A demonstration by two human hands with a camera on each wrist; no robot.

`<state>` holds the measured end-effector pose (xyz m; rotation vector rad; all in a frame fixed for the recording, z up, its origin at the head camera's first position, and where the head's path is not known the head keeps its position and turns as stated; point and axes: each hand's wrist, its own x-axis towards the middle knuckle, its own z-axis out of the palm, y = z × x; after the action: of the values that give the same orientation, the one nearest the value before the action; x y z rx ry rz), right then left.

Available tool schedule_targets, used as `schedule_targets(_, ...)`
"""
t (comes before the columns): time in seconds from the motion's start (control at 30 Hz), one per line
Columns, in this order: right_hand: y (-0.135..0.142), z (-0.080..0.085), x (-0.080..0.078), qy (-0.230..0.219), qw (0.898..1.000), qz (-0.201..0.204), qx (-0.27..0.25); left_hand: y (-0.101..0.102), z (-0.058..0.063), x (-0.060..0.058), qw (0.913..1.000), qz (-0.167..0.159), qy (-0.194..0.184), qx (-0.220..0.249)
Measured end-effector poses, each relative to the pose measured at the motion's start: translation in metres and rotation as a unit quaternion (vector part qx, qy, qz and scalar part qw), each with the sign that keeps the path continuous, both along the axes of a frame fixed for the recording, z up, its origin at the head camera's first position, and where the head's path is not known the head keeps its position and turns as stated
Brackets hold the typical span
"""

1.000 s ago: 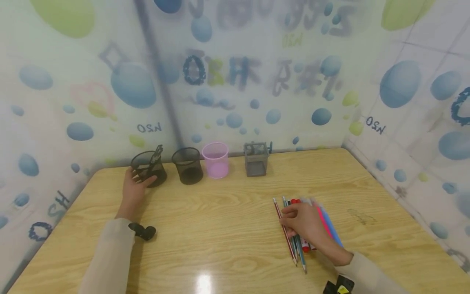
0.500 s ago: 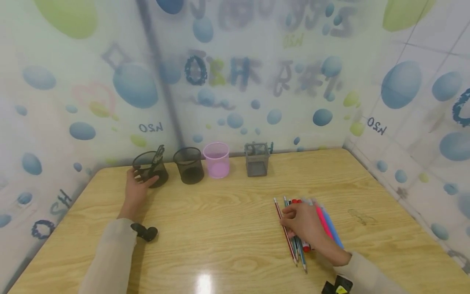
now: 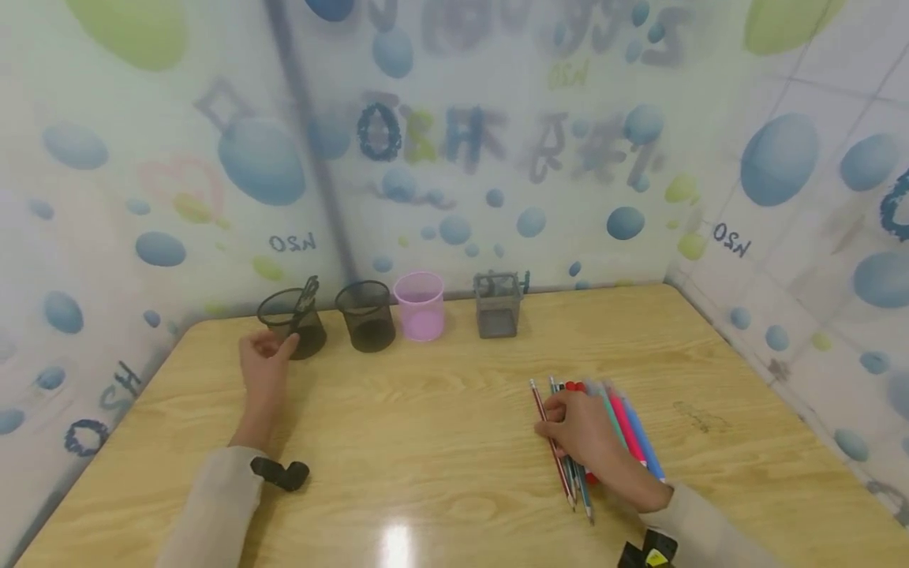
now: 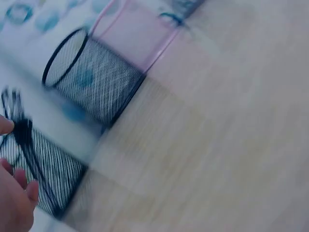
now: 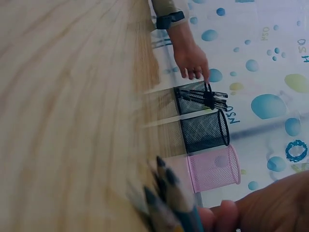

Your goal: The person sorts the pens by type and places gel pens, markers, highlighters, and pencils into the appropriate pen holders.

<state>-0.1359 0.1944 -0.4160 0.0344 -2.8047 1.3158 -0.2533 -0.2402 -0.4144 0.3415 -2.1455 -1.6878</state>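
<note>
My left hand (image 3: 264, 364) is at the front of the leftmost black mesh cup (image 3: 309, 341), fingers loosely curled. A dark bundle of thin strands (image 5: 208, 99), gathered at a knot, stands out over that cup's rim, and a fingertip of the left hand reaches the rim beside it. My right hand (image 3: 588, 432) lies over a bunch of pencils and markers on the table, with fingers curled round the pencils (image 3: 572, 481). Sharpened pencil tips (image 5: 178, 193) stick out beside its fingers in the right wrist view. A green, a pink marker (image 3: 628, 426) and a blue marker (image 3: 645, 442) lie along its right side.
Along the back of the wooden table (image 3: 398, 442) stand a second black mesh cup (image 3: 366, 319), a pink mesh cup (image 3: 420, 308) and a grey square mesh holder (image 3: 497, 308). A patterned wall (image 3: 454, 197) rises behind them.
My left hand has drawn its fingers back from the cup's side and curled them. The right hand has barely shifted over the bunch, and the green marker now shows beside it.
</note>
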Motion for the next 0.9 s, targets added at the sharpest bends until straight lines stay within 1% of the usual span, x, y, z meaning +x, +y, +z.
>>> schedule_targets(0.07, 0.0, 0.0, -0.001, 0.003, 1.0, 0.001, 0.01, 0.016, 0.002, -0.001, 0.9989, -0.034, 0.03, -0.015)
schedule_targets(0.1, -0.001, 0.0, -0.001, 0.001, 1.0, 0.002, 0.013, 0.024, 0.002, -0.002, 0.9976, -0.056, 0.036, -0.022)
schedule_targets(0.17, -0.002, -0.001, -0.001, -0.007, 1.0, 0.005, 0.016, 0.04, 0.001, -0.005, 0.995, -0.09, 0.032, -0.031)
schedule_targets(0.23, -0.004, -0.001, -0.001, -0.012, 1.0, 0.009, 0.022, 0.053, -0.002, -0.008, 0.9937, -0.108, 0.014, -0.026)
schedule_targets(0.3, -0.007, -0.002, -0.001, -0.015, 0.999, 0.017, 0.034, 0.063, -0.006, -0.014, 0.9935, -0.112, -0.007, -0.02)
schedule_targets(0.4, -0.009, 0.0, -0.002, -0.009, 0.998, 0.023, 0.059, 0.072, -0.011, -0.024, 0.9925, -0.117, -0.034, -0.008)
schedule_targets(0.47, -0.01, 0.002, -0.003, -0.008, 0.997, 0.023, 0.071, 0.076, -0.015, -0.031, 0.9912, -0.125, -0.042, 0.001)
schedule_targets(0.53, -0.01, 0.004, -0.004, -0.014, 0.997, 0.022, 0.074, 0.078, -0.018, -0.037, 0.9907, -0.13, -0.04, 0.01)
schedule_targets(0.63, -0.011, 0.006, -0.005, -0.029, 0.996, 0.027, 0.076, 0.08, -0.022, -0.042, 0.9912, -0.129, -0.02, 0.021)
schedule_targets(0.73, -0.012, 0.007, -0.007, -0.035, 0.996, 0.032, 0.081, 0.08, -0.024, -0.044, 0.9918, -0.125, -0.004, 0.028)
schedule_targets(0.9, -0.012, 0.007, -0.009, -0.028, 0.996, 0.031, 0.077, 0.081, -0.024, -0.046, 0.9925, -0.119, -0.004, 0.026)
